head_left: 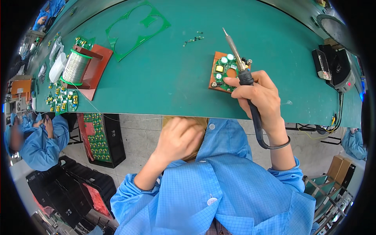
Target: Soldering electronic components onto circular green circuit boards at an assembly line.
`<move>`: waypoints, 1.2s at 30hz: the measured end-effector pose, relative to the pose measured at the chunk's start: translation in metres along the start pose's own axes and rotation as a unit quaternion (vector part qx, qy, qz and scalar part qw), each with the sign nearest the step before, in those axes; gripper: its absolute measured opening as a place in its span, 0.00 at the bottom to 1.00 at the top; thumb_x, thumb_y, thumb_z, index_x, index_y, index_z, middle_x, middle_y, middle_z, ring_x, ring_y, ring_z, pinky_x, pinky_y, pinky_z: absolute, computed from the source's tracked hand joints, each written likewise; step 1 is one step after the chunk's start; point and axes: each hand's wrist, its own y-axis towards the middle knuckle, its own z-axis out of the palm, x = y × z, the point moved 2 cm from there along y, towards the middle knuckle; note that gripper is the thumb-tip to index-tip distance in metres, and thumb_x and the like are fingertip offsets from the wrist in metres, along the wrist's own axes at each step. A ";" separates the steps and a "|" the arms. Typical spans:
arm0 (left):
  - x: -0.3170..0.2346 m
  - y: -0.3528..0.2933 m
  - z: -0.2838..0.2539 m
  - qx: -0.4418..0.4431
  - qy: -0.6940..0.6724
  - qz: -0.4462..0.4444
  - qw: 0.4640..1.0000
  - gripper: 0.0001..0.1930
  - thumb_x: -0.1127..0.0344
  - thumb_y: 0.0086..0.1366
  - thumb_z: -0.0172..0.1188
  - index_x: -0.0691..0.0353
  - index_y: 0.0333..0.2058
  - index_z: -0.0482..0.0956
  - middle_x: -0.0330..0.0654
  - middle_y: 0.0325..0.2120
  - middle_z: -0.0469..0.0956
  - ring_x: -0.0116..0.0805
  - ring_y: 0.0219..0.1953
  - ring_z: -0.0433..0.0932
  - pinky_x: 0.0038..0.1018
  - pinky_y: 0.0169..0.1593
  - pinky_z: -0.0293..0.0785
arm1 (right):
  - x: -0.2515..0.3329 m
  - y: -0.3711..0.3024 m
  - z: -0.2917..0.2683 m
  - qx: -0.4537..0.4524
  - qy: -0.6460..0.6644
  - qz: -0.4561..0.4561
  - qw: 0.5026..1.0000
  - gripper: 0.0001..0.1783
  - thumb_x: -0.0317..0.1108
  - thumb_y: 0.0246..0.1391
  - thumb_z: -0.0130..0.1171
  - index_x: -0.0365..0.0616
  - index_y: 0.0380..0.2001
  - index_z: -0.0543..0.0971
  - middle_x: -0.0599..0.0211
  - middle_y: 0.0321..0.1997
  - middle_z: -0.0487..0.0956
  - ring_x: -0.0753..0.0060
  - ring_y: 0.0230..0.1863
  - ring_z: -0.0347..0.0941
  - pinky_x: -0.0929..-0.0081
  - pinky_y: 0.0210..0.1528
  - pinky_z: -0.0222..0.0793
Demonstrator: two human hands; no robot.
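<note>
My right hand (pixel 260 96) is wrapped round a soldering iron (pixel 246 76), whose bare metal tip points up and away from me. One finger of that hand reaches over a small green circuit board (pixel 224 70) with white capacitors and a yellow part. The board sits on a brown-orange block (pixel 212 83), partly hidden by the hand. My left hand (pixel 180 135) is curled in front of the table's near edge, its fingertips hidden. Solder wire (pixel 137 119) runs through the air from a spool (pixel 76 67) at the left to this hand.
The spool stands on a reddish-brown stand (pixel 100 64). Loose circuit boards (pixel 60 100) lie beside it. A cut-out green board frame (pixel 131 49) and small scraps (pixel 193 39) lie farther back. A black device (pixel 338 70) stands at right. Below is a bin of boards (pixel 98 137); co-workers sit nearby.
</note>
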 end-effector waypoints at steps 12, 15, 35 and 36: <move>0.035 -0.039 0.017 0.066 0.088 -0.106 0.988 0.06 0.67 0.49 0.63 0.59 0.27 0.76 0.39 0.27 0.71 0.37 0.35 0.70 0.32 0.38 0.63 | -0.004 0.007 0.000 -0.011 0.005 0.025 1.000 0.09 0.23 0.36 0.60 0.48 0.25 0.76 0.81 0.25 0.78 0.76 0.24 0.63 0.80 0.25 0.62; 0.033 -0.038 0.017 0.070 0.082 -0.120 0.987 0.07 0.68 0.48 0.65 0.60 0.26 0.77 0.39 0.25 0.71 0.38 0.33 0.71 0.33 0.38 0.64 | -0.006 0.005 0.002 -0.040 0.015 0.029 0.999 0.12 0.17 0.34 0.60 0.45 0.25 0.75 0.78 0.29 0.80 0.76 0.23 0.62 0.81 0.26 0.63; 0.001 -0.015 -0.009 -0.081 -0.155 -0.062 0.983 0.06 0.76 0.48 0.60 0.64 0.27 0.74 0.42 0.17 0.69 0.38 0.18 0.67 0.30 0.23 0.60 | -0.005 0.017 0.013 -0.052 0.007 0.151 0.987 0.21 0.21 0.43 0.63 0.46 0.38 0.66 0.56 0.53 0.74 0.61 0.61 0.63 0.69 0.60 0.56; -0.001 -0.011 -0.011 -0.093 -0.171 -0.052 0.980 0.06 0.77 0.48 0.60 0.65 0.27 0.74 0.42 0.16 0.68 0.37 0.18 0.66 0.30 0.23 0.59 | -0.006 0.017 0.014 -0.052 0.007 0.150 0.987 0.21 0.21 0.43 0.63 0.46 0.38 0.66 0.56 0.53 0.74 0.61 0.61 0.63 0.69 0.60 0.56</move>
